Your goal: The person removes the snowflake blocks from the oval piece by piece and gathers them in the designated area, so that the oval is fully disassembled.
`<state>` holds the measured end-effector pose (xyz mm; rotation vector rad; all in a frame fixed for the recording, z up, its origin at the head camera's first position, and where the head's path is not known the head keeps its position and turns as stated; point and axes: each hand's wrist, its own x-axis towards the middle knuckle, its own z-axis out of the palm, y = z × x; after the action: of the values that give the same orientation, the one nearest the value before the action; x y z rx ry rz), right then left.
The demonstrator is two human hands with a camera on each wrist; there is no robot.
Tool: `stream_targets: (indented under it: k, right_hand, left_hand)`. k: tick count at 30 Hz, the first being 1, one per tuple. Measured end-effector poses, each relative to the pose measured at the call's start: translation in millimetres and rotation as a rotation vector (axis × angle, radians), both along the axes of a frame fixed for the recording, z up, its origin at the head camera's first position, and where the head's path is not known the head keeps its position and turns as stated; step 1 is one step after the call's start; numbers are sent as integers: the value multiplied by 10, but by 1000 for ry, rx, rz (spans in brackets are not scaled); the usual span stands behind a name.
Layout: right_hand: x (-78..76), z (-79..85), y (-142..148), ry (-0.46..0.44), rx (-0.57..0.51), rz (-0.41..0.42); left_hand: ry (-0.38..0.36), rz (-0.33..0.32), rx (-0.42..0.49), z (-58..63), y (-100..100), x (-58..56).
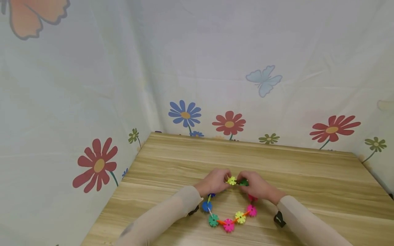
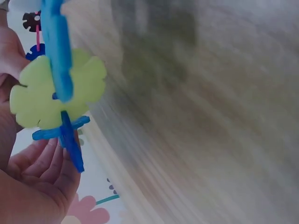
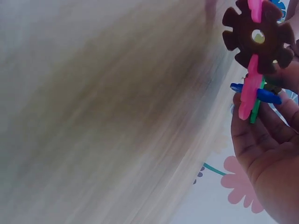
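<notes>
Notched plastic interlocking discs form a ring-shaped chain over the table. At its far side my left hand [image 1: 215,181] pinches one end of the chain beside a yellow disc [image 1: 232,180]. Close by on the right, my right hand [image 1: 257,185] grips the chain at a dark green disc [image 1: 244,182]. In the left wrist view a pale yellow disc [image 2: 88,81] sits between a light blue disc [image 2: 60,51] and a dark blue disc [image 2: 71,144]. A brown disc [image 3: 233,35] joins a pink disc [image 3: 249,95] near my fingers in the right wrist view.
Along the chain's near side are a green disc [image 1: 213,220], a pink disc [image 1: 228,225] and a yellow disc [image 1: 240,217]. The wood-grain table [image 1: 172,153] meets a flower-printed cloth [image 1: 209,68] at its back and left edges. Black wrist straps are partly visible.
</notes>
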<state>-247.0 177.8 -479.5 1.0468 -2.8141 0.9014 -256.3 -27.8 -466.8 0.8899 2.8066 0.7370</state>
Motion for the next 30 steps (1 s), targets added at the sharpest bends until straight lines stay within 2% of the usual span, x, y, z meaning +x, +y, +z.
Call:
stream_targets:
  k: [5,11,16,23,30]
  right_hand:
    - [-47,-12,-28,-23,-21,4]
    - [-93,-33,-38,-79,11,54]
    - [-116,-33,-43,-50,20,77]
    - [-125,8,-55,0,20,97]
    - [-126,29,-49,7,4,117]
  left_hand:
    - [-18,40,40,-28,12,6]
    - [11,14,77,-19,22,21]
    - [14,7,91,-24,20,8]
    - [82,18,52,-38,27,-2]
    - [111,16,39,-35,32,3]
